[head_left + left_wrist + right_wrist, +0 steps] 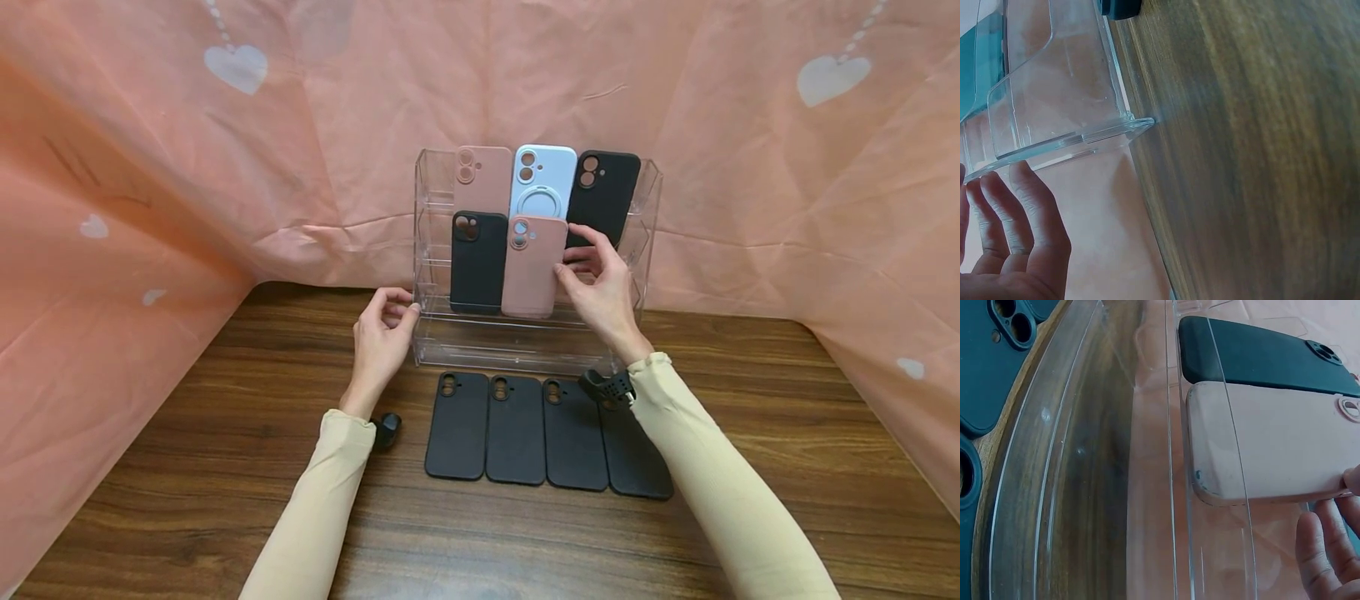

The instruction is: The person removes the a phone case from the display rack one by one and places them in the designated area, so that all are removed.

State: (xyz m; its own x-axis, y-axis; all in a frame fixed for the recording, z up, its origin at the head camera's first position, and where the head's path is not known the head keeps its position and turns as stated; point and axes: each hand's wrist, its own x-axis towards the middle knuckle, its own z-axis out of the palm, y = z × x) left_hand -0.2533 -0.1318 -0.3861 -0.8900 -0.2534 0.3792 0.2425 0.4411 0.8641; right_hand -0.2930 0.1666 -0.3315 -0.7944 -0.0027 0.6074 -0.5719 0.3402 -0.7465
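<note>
A clear acrylic display stand [517, 354] holds phone cases upright in tiers. My right hand [600, 287] pinches the right edge of a pink phone case [534, 271], its thumb near the front face. The case stands on a lower tier beside a dark case [477, 267]; its lower end sits behind the clear lip in the right wrist view. Behind are another pink case [491, 179], a white case with a ring [551, 158] and a black case [611, 187]. My left hand [382, 333] touches the stand's left side panel [1060, 94] with bent, relaxed fingertips.
Several black phone cases [457, 429] lie in a row on the wooden table [247, 467] before the stand, the rightmost partly under my right forearm. Pink cloth [360, 125] with white hearts hangs behind and on both sides.
</note>
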